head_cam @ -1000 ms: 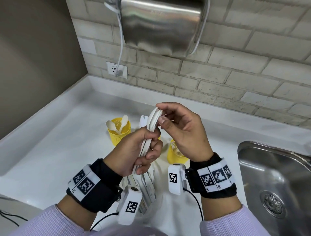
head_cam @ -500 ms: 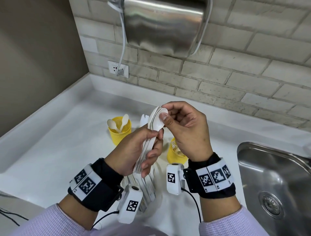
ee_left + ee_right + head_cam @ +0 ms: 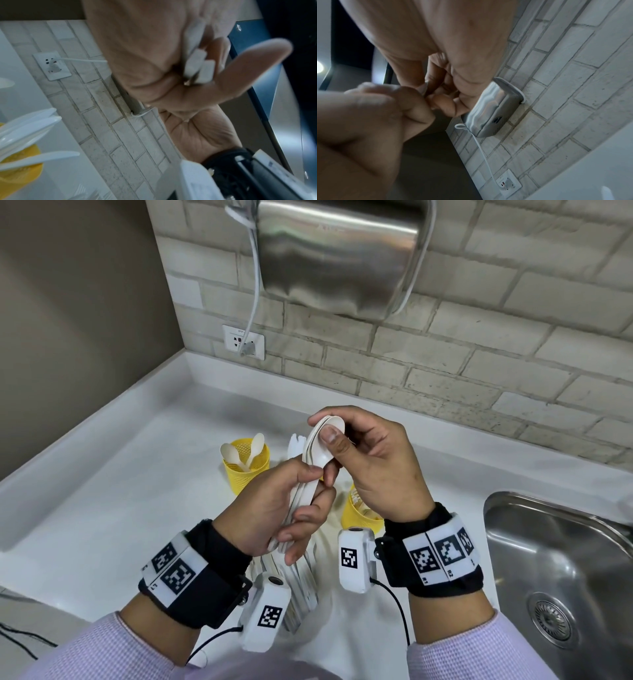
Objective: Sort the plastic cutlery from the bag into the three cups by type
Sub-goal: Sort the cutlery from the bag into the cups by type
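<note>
On the white surface (image 3: 113, 508), two spoons stand in the left yellow cup (image 3: 245, 467), while the left hand (image 3: 274, 508) clamps a spoon stack (image 3: 317, 453), the right hand (image 3: 373, 463) pinches its top spoon, and more cutlery remains in the bag (image 3: 301, 587).

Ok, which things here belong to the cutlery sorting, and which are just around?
Part of the job:
- left hand, gripping the spoon stack
- right hand, pinching the top spoon bowl
- yellow cup with spoons
- yellow cup by the right wrist
- cutlery bag

Just around:
- hand dryer
- wall socket
- sink
</note>
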A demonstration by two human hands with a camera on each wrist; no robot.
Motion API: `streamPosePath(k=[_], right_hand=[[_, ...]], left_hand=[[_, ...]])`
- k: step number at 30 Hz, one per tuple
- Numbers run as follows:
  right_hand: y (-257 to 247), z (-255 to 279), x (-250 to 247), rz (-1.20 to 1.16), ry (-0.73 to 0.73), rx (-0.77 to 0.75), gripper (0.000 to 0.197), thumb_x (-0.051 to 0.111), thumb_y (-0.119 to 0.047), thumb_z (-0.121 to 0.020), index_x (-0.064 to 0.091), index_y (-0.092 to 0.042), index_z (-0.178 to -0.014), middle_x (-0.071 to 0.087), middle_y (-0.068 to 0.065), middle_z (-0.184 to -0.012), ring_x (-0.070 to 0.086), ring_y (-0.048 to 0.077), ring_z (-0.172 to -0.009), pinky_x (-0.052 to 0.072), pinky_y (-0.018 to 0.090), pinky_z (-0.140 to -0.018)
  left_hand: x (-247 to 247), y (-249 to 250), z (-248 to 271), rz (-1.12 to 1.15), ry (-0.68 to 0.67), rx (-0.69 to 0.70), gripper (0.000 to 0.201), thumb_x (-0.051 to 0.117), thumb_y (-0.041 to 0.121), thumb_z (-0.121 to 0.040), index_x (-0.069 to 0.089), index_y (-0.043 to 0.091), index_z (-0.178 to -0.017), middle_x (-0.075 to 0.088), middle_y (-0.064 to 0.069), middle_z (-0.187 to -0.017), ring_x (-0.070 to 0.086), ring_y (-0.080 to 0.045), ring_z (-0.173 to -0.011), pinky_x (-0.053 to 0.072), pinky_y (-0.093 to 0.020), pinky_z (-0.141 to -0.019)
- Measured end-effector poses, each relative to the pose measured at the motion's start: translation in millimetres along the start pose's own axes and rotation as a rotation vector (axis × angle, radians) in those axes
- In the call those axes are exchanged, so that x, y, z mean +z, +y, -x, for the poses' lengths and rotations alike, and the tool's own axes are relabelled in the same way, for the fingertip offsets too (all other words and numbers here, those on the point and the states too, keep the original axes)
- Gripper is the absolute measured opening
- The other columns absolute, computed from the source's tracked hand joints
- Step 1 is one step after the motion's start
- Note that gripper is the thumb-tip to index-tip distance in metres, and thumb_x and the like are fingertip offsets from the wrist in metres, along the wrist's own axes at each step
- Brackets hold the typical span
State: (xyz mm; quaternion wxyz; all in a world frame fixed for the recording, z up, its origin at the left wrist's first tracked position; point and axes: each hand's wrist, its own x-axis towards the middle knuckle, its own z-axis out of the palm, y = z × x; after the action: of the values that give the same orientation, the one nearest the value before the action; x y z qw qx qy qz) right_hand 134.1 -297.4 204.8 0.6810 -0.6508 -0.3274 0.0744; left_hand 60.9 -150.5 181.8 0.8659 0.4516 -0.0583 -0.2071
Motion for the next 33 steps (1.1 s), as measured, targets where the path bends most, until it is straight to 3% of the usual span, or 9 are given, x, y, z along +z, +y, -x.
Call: streamPosePath(k=[3,8,12,17,21,24,27,29,33], right_hand=[[1,-3,1,0.053,0.044,-0.057,0.013,0.062,-0.007,-0.099,0.071,-0.003,-0.108,0.064,0.007,-0.085,0.061,0.019,-0.06,0.05,0.027,-0.062],[-5,-7,-1,0.339,0.081,-0.188,0.012,0.065,-0.009,-0.1,0.075,-0.007,-0.106,0.062,0.001,-0.09,0.06,0.007,-0.075,0.045,0.015,-0.069],[-7,-11,5,0.48,0.057,-0.26,0.016,0.064,-0.004,-0.099,0.077,-0.007,-0.109,0.059,-0.01,-0.088,0.06,0.004,-0.078,0.04,0.01,-0.073],[-1,-14,16,0.461,0.032,-0.276,0.021,0.066,-0.005,-0.097,0.075,-0.009,-0.116,0.061,-0.008,-0.094,0.059,0.006,-0.076,0.041,0.012,-0.072],[16,-17,21,0.427,0.148,-0.239,0.025,0.068,-0.009,-0.095,0.07,-0.014,-0.119,0.062,-0.001,-0.101,0.058,0.016,-0.074,0.043,0.018,-0.072],[38,-16,29,0.477,0.163,-0.21,0.018,0.066,-0.005,-0.093,0.072,-0.012,-0.108,0.064,-0.002,-0.099,0.059,0.012,-0.078,0.044,0.016,-0.074],[68,-14,44,0.68,0.046,-0.245,0.013,0.066,-0.008,-0.091,0.074,-0.015,-0.098,0.066,-0.002,-0.099,0.058,0.021,-0.092,0.046,0.028,-0.085],[89,-13,55,0.779,-0.058,-0.27,0.012,0.064,-0.012,-0.091,0.075,-0.015,-0.095,0.067,0.0,-0.102,0.056,0.026,-0.098,0.044,0.034,-0.093],[126,-12,69,0.969,-0.31,-0.137,0.022,0.062,-0.022,-0.091,0.075,-0.011,-0.106,0.062,0.009,-0.133,0.051,0.032,-0.125,0.046,0.046,-0.102]], left_hand=[[2,-1,-3,-0.15,0.131,0.085,0.02,0.043,0.026,-0.092,0.048,0.008,-0.097,0.04,-0.011,-0.055,0.039,-0.019,-0.033,0.051,-0.03,-0.043],[-12,1,-3,-0.696,0.376,0.403,0.032,0.059,0.029,-0.098,0.064,0.001,-0.115,0.064,-0.025,-0.096,0.061,-0.031,-0.089,0.052,-0.054,-0.085],[-25,14,1,-0.862,0.385,0.439,0.026,0.072,0.027,-0.092,0.07,0.011,-0.112,0.064,-0.023,-0.095,0.059,-0.021,-0.078,0.052,-0.045,-0.068],[-44,26,9,-1.0,0.434,0.4,0.041,0.075,0.045,-0.085,0.072,0.013,-0.109,0.071,-0.022,-0.095,0.065,-0.041,-0.083,0.054,-0.06,-0.076],[-69,42,16,-1.016,0.629,0.47,0.016,0.079,0.028,-0.089,0.076,0.019,-0.102,0.074,-0.014,-0.087,0.066,-0.021,-0.075,0.057,-0.052,-0.078],[-95,54,19,-1.035,0.833,0.532,0.013,0.077,0.028,-0.092,0.073,0.018,-0.098,0.074,-0.016,-0.08,0.07,-0.039,-0.077,0.06,-0.049,-0.077],[-114,59,16,-1.029,0.992,0.569,0.015,0.076,0.029,-0.092,0.071,0.017,-0.099,0.073,-0.008,-0.076,0.071,-0.031,-0.075,0.06,-0.035,-0.076],[-124,58,12,-1.071,1.057,0.593,0.017,0.075,0.029,-0.091,0.067,0.018,-0.101,0.074,0.002,-0.078,0.073,-0.018,-0.073,0.062,-0.04,-0.078],[-135,50,1,-1.189,1.061,0.591,0.039,0.076,0.021,-0.089,0.054,0.021,-0.12,0.07,0.007,-0.088,0.072,-0.008,-0.074,0.058,-0.03,-0.071]])
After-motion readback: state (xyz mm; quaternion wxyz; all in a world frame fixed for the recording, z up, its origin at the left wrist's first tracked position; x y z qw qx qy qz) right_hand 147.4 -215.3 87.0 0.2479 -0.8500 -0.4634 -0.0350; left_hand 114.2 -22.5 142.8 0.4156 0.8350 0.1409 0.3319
